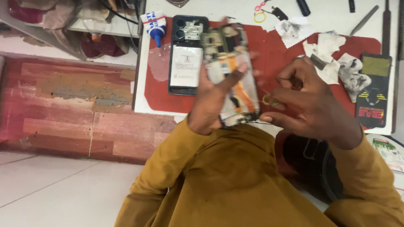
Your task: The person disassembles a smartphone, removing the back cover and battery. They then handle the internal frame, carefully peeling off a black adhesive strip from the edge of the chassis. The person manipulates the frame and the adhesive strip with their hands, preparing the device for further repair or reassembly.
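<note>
Holding an opened phone (233,75) upright above the red mat (273,54), we grip it in our left hand (210,105); our right hand (311,101) pinches a thin wire (269,101) at its lower edge; another phone (187,54) lies on the mat.

On your white bench sits a red rubber work mat (277,54) w/ an opened black phone body (187,54) on it, a small blue-capped glue bottle (155,26) just left, smudged white tissue scraps (341,63) at right, plus a grey metal file (364,19) up top.
</note>
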